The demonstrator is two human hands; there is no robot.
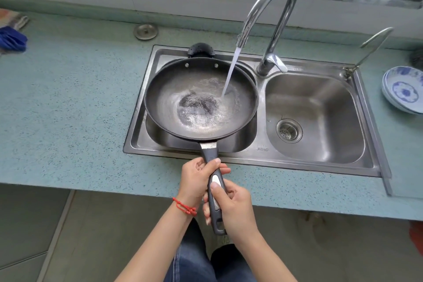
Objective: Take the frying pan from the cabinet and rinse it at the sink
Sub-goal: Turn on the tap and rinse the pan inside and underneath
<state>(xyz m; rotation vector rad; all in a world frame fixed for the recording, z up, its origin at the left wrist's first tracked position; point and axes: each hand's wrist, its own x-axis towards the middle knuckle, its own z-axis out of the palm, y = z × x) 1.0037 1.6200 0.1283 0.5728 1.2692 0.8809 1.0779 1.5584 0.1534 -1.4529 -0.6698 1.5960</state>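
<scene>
A dark frying pan hangs over the left basin of the steel double sink. Water streams from the chrome faucet into the pan's right side and pools in its middle. The long black handle points toward me over the counter edge. My left hand grips the handle near the pan, thumb on top. My right hand grips the handle lower down, close to its looped end.
A blue-speckled countertop surrounds the sink. Blue-patterned bowls are stacked at the right edge. A metal sink plug lies behind the sink; a blue cloth sits far left. A window sill runs along the back.
</scene>
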